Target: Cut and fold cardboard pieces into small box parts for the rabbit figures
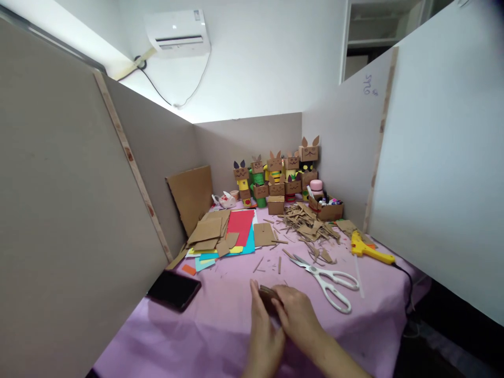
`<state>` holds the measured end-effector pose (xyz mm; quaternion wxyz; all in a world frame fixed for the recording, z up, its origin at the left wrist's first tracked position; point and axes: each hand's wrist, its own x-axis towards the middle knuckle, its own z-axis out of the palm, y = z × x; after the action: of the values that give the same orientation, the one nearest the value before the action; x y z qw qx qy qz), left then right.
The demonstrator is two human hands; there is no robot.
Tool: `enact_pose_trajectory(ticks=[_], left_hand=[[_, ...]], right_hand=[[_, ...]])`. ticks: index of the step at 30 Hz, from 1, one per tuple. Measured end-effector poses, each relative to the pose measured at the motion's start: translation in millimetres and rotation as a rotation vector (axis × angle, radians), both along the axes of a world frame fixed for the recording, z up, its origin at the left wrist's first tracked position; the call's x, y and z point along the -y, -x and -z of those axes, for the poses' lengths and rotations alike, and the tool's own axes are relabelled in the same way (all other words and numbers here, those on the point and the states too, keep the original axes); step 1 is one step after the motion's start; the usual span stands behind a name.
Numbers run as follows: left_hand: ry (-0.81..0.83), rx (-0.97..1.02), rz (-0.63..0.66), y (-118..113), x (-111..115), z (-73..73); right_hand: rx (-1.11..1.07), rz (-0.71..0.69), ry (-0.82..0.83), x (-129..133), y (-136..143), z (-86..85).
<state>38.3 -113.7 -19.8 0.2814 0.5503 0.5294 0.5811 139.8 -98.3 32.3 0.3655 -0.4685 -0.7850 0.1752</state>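
Cardboard (269,296) sits at the near edge of the table, held upright between both hands: the left hand (264,331) presses its fingers along the left side, the right hand (296,314) grips the right side with curled fingers. White scissors (321,273) lie open to the right, a yellow glue gun (370,249) beyond them. Left lies a black phone (174,290); farther back, cardboard scraps (309,220) and cat-faced figures (275,163).

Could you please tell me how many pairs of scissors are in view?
1. The white-handled scissors lie partly open on the pink cloth, beyond and right of the right hand. Others may be hidden under the cardboard scraps.
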Motion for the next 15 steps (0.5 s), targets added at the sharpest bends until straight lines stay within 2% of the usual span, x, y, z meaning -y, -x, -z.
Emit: enact_pose_trajectory(ticks=[2,4,10,15], left_hand=[[-0.019,-0.172,-0.047,-9,-2,-2.9],[-0.001,-0.214,-0.072,-13,-5,-6.5],[0.013,-0.224,-0.054,-12,-4,-11.9],[0.016,-0.143,-0.075,-13,0,-14.3]], right_hand=[[0.013,0.006,0.005,3,1,-0.8],[0.017,0.011,0.008,4,3,-1.0],[-0.012,0.018,0.018,7,-1,6.9],[-0.077,0.084,0.008,14,-16,29.6]])
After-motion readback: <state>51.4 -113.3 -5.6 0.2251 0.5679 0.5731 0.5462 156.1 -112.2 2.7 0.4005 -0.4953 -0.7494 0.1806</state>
